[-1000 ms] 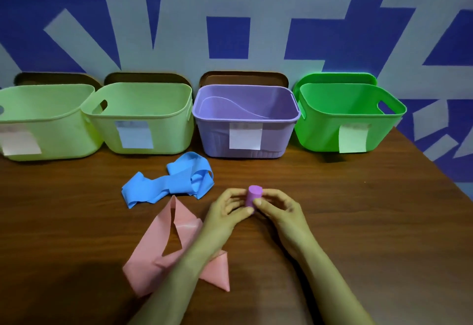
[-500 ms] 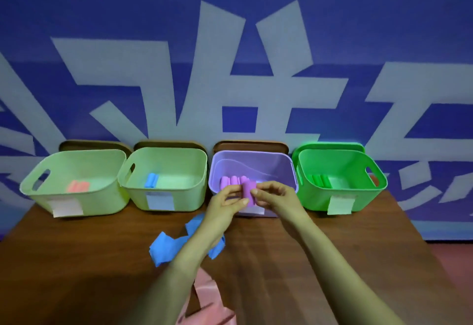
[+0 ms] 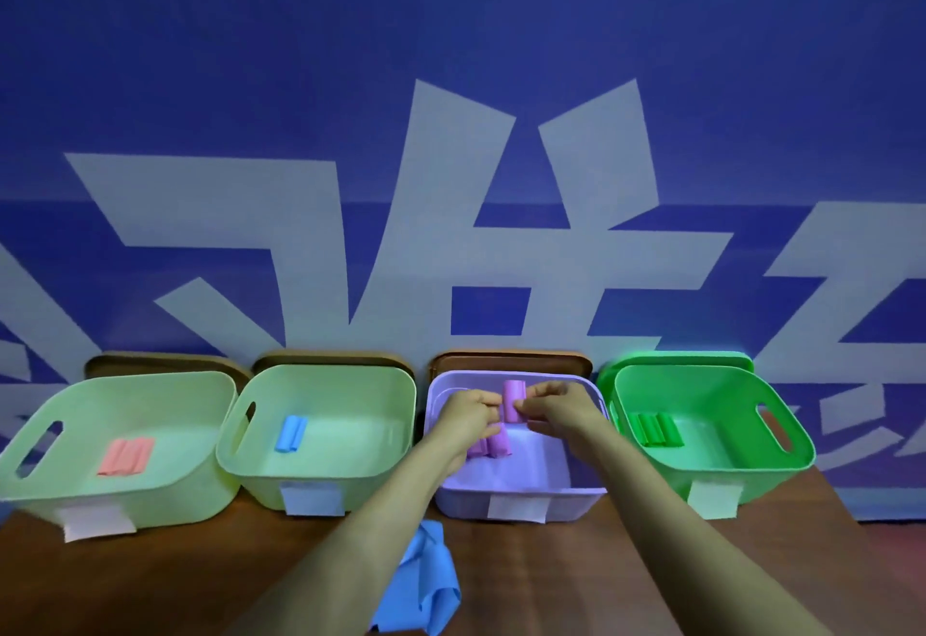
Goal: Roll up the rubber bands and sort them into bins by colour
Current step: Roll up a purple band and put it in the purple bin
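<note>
Both hands reach over the purple bin (image 3: 521, 495) and hold a rolled purple band (image 3: 514, 399) upright between them. My left hand (image 3: 466, 415) pinches the roll from the left and my right hand (image 3: 556, 407) pinches it from the right. Purple rolls (image 3: 493, 446) lie on the bin's floor under my left hand. An unrolled blue band (image 3: 423, 585) lies crumpled on the brown table (image 3: 150, 580) beneath my left forearm.
Left to right stand a pale green bin (image 3: 165, 495) with pink rolls (image 3: 126, 456), a second pale green bin (image 3: 320, 465) with a blue roll (image 3: 291, 433), the purple bin, and a bright green bin (image 3: 781, 455) with green rolls (image 3: 655, 429). A blue patterned wall rises behind.
Both hands carried the purple roll from the table up and forward, until it is over the inside of the purple bin. The view tilted up; the pink band has left the frame.
</note>
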The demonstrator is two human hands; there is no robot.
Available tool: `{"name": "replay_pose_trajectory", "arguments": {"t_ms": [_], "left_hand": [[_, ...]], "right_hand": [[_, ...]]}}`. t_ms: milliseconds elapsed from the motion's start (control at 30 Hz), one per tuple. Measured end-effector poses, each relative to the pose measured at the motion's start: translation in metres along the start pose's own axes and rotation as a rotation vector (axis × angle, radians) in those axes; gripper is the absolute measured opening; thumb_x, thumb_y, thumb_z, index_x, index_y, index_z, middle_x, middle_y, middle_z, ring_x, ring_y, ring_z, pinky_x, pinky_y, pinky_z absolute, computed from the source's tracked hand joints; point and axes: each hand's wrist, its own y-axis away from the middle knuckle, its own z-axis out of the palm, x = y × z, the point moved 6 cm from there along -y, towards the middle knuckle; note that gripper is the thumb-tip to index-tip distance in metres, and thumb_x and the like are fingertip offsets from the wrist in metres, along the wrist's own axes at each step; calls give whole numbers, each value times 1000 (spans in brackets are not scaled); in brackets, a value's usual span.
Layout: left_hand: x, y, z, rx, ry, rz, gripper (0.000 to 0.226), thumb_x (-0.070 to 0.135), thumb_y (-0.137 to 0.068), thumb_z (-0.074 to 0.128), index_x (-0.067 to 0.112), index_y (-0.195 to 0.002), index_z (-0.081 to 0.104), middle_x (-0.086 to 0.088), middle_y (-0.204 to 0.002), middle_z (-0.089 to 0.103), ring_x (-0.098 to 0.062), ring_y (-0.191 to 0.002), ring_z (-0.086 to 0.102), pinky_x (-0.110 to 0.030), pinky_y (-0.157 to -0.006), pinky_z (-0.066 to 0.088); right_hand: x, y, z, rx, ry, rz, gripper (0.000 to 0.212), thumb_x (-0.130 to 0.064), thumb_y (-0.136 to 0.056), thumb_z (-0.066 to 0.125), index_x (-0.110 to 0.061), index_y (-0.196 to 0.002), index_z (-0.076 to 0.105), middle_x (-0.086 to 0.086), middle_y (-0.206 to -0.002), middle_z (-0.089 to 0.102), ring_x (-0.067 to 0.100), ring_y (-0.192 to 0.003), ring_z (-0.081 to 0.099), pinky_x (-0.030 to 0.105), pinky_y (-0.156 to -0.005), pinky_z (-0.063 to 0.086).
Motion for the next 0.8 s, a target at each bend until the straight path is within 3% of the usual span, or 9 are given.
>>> {"name": "replay_pose_trajectory", "arguments": {"t_ms": [100,167,267,333,367,400,467,600,800], "left_hand": [[-15,-28,4,-66,-167,-136,33,-3,-93,37,17,-76,59,-5,-72,54,-11,-59,46,-17,-56,41],[-22,-45,2,-65,-268,-179,40,-3,-92,35,16,-64,56,3,-47,54,-11,-48,44,-18,-49,35],[-36,-69,1,-76,-455,-199,39,-2,-89,34,11,-57,52,5,-33,46,-16,-51,39,-22,-47,33],[-45,-79,3,-62,-583,-197,32,4,-89,38,7,-60,51,-9,-51,54,-25,-58,48,-33,-54,46],[-47,-83,4,-58,-655,-185,26,7,-90,40,1,-70,56,-19,-68,59,-31,-69,56,-43,-66,50],[-49,-86,5,-50,-726,-168,23,10,-91,42,-3,-86,61,-26,-88,63,-37,-86,61,-45,-75,50],[-50,-91,8,-25,-873,-118,27,14,-92,46,-3,-108,61,-23,-115,62,-36,-108,59,-39,-82,48],[-56,-101,12,-32,-974,-75,26,10,-89,50,-3,-108,62,-24,-120,59,-38,-114,55,-39,-85,45],[-61,-103,15,-72,-945,-51,21,4,-89,46,-1,-93,66,-27,-115,59,-40,-112,53,-38,-85,43]], "right_hand": [[23,-37,-4,64,127,93,18,1,-79,71,-8,-69,59,8,-67,57,14,-63,56,24,-61,51],[38,-60,-7,127,241,141,20,2,-75,72,-6,-63,58,9,-62,54,16,-58,54,32,-64,54],[59,-88,-7,164,395,208,23,-2,-71,73,-6,-57,56,11,-58,54,24,-57,54,37,-66,53],[71,-99,-6,172,487,235,20,-9,-72,71,-8,-58,57,13,-65,58,25,-62,54,32,-61,47],[77,-105,-6,172,525,244,14,-13,-73,70,-8,-64,61,14,-72,62,24,-66,54,29,-62,45],[81,-109,-5,168,564,251,10,-17,-75,68,-7,-74,66,17,-80,66,23,-69,54,28,-63,44],[87,-116,-2,153,598,260,28,-20,-77,66,-1,-97,70,20,-99,70,23,-75,57,28,-67,46],[83,-116,1,164,609,280,32,-18,-78,67,-2,-106,68,19,-105,70,32,-97,67,35,-82,54],[90,-118,3,168,566,317,27,-11,-79,67,3,-102,68,20,-97,69,34,-91,68,39,-81,57]]}}
